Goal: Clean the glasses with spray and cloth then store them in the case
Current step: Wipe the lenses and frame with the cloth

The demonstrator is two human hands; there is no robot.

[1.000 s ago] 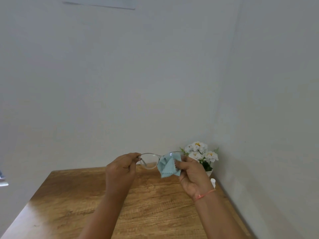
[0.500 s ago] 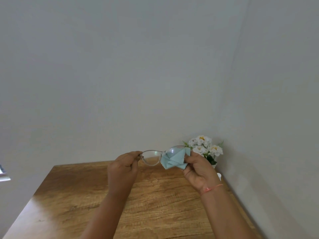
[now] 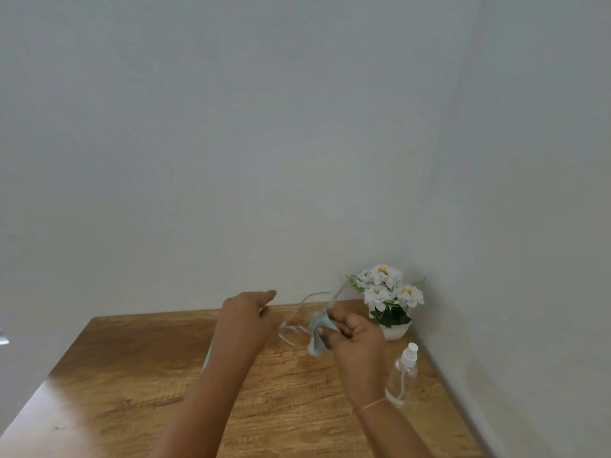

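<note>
Spanning the lower view is a brown wood-grain worktop (image 3: 132, 375). Above it, the left hand (image 3: 246, 320) is held loosely spread, fingers (image 3: 268, 295) empty; a crumpled pale-blue cloth (image 3: 316, 345) and thin wire-framed glasses (image 3: 292, 332) are pinched together by fingers of the right hand (image 3: 357, 337).

Wood-grain table (image 3: 115, 375) is filling the lower frame; plain pale walls (image 3: 231, 143) are meeting at right, potted white flowers (image 3: 386, 292) sitting in that corner.
</note>
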